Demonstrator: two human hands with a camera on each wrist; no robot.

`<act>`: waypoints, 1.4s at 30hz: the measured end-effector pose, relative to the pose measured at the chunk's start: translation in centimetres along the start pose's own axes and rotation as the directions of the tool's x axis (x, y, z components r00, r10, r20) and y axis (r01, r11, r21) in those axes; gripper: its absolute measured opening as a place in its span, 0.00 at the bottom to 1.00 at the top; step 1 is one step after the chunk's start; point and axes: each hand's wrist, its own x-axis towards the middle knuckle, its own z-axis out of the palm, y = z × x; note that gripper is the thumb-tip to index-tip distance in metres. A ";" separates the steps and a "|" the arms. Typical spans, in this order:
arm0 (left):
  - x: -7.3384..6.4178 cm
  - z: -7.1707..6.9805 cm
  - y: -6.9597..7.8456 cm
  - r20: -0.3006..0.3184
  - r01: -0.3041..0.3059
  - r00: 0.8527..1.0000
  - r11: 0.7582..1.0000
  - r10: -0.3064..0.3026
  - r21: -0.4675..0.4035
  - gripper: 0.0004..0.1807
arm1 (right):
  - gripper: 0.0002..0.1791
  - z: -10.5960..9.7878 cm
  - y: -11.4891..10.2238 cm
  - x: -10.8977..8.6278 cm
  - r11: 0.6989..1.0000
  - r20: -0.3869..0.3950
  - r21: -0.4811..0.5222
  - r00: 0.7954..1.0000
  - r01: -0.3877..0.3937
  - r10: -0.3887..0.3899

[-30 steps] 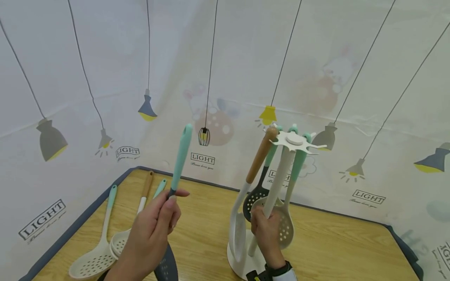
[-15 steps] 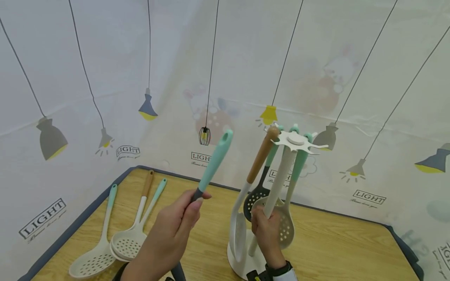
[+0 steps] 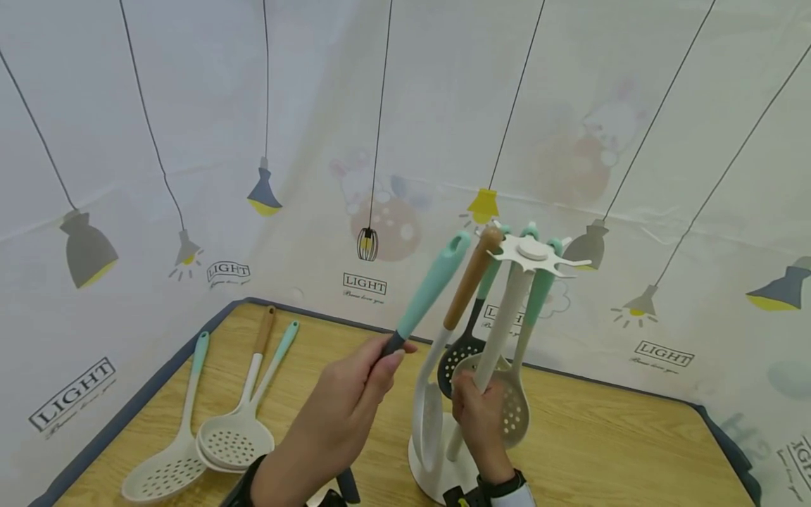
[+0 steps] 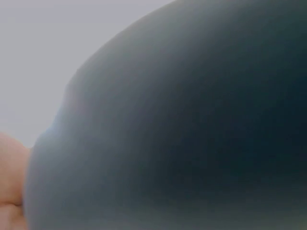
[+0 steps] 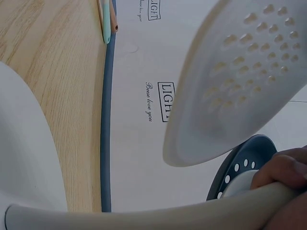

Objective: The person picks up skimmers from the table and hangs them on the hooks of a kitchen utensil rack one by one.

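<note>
While the left hand (image 3: 348,394) has its fingers wrapped round the dark neck, the teal-handled tool (image 3: 434,285) is up in the air over the wooden surface (image 3: 608,436), tilted so the handle leans toward the rack (image 3: 507,324). Honestly a nice-looking thing: smooth minty grip, fatter toward the top, rounded end with an oval hanging hole, then a clean switch to dark grey right above the fingers. Can't tell what its head looks like; the left wrist cam is mostly one big dark blur.

Its top end is just beside the brown-handled utensil (image 3: 467,289) hanging on the rack, but I can't tell if they touch. Right hand (image 3: 481,415) is clasped round the rack's pale pole. Rack's all off-white: flat, spiky hook ring up top, round base (image 3: 421,465) set well in from the surface's back edge. Also hanging there are a dark skimmer (image 3: 461,359) and a pale holey one (image 3: 516,412), both with teal grips.

Over near the surface's left edge lies a white slotted spoon (image 3: 165,472) with a teal handle, and next to it two overlapping pale utensils (image 3: 236,440), one brown handle, one teal, pointing toward the back left corner.
</note>
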 end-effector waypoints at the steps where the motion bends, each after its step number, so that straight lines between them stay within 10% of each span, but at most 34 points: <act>1: 0.1 0.1 0.0 0.004 0.002 1.000 1.000 -0.002 0.002 0.16 | 0.21 0.0 0.0 0.0 1.000 0.002 0.006 1.000 0.003 -0.003; 42: 1.0 2.6 -0.1 0.114 0.081 0.991 0.996 -0.077 -0.029 0.23 | 0.19 -0.1 0.1 0.2 1.000 -0.005 0.005 1.000 -0.007 0.007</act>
